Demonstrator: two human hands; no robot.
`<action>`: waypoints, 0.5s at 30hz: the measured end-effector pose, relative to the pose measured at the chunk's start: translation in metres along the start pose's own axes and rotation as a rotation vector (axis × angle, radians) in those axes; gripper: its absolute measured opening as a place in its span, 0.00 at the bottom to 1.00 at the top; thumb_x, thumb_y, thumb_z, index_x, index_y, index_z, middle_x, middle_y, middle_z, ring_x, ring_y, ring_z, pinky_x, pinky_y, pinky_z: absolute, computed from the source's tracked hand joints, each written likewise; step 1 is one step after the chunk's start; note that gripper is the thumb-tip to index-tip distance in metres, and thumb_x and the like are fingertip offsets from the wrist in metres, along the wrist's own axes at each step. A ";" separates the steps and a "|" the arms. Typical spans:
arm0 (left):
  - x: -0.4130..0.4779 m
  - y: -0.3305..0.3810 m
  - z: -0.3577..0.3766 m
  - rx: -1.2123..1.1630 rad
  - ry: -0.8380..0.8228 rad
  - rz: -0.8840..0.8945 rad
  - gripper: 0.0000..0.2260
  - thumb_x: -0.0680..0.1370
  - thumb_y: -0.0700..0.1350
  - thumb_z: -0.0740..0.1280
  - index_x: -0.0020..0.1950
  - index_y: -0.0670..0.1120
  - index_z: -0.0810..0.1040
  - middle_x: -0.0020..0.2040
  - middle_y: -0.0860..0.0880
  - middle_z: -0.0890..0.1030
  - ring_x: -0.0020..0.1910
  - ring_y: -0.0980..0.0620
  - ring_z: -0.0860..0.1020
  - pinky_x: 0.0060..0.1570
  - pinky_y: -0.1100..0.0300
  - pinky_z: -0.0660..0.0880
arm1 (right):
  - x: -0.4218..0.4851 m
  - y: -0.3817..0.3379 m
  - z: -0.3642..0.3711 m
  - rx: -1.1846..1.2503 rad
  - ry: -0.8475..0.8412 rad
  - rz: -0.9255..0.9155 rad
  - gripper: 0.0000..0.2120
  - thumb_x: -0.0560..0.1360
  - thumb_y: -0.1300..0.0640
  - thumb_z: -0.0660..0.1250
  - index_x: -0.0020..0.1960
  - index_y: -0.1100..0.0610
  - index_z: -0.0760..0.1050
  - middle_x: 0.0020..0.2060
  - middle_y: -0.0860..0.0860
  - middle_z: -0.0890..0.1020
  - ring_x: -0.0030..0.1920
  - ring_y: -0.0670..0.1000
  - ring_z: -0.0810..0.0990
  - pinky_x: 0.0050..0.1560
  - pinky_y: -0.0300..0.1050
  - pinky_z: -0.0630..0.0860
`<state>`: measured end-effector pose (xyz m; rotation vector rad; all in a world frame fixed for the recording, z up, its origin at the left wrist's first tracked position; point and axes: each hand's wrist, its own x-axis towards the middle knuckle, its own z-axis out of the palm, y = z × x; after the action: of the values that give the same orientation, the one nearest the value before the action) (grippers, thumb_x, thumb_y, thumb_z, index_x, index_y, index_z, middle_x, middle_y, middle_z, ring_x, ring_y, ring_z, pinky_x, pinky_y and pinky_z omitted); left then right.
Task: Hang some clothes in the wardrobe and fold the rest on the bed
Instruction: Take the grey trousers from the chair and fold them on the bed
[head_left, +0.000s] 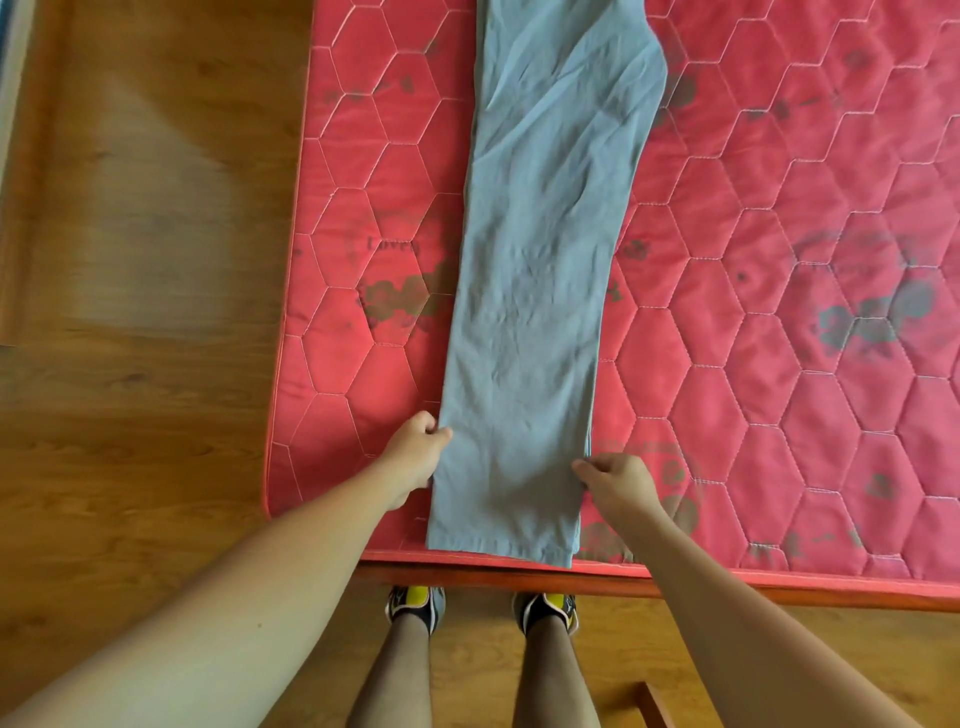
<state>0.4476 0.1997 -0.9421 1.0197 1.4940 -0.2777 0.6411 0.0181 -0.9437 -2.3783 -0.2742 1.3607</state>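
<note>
Grey trousers (535, 291) lie flat and lengthwise on the red quilted mattress (779, 364), one leg folded over the other, with the hems at the near edge. My left hand (415, 452) pinches the left edge of the legs just above the hem. My right hand (618, 480) pinches the right edge at about the same height. The waist end runs out of view at the top.
The mattress sits on a wooden bed frame (519, 574) whose near rail is by my feet. Wooden floor (140, 260) stretches to the left of the bed. A wooden piece (652, 706) shows at the bottom by my right leg.
</note>
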 end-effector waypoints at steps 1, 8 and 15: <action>-0.002 -0.003 0.000 0.003 -0.037 -0.020 0.08 0.81 0.50 0.62 0.48 0.45 0.71 0.43 0.46 0.76 0.42 0.48 0.76 0.46 0.50 0.75 | -0.002 0.002 0.001 0.037 -0.026 0.011 0.14 0.76 0.51 0.71 0.40 0.63 0.81 0.29 0.54 0.79 0.30 0.54 0.75 0.34 0.47 0.72; -0.011 -0.019 0.004 0.114 -0.158 0.023 0.08 0.82 0.49 0.65 0.59 0.50 0.79 0.49 0.51 0.84 0.45 0.56 0.80 0.42 0.60 0.73 | -0.003 0.013 0.019 0.076 -0.119 0.086 0.08 0.77 0.57 0.71 0.49 0.63 0.80 0.45 0.60 0.85 0.46 0.60 0.85 0.50 0.61 0.82; -0.018 -0.034 0.003 0.247 -0.102 0.044 0.18 0.75 0.59 0.71 0.43 0.45 0.74 0.36 0.49 0.74 0.36 0.53 0.73 0.44 0.59 0.69 | -0.016 0.011 0.023 0.162 -0.061 0.162 0.13 0.82 0.53 0.63 0.54 0.64 0.76 0.43 0.57 0.80 0.41 0.55 0.78 0.43 0.53 0.77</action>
<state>0.4231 0.1706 -0.9398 1.2144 1.3659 -0.4846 0.6127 0.0078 -0.9468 -2.2680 0.0127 1.4695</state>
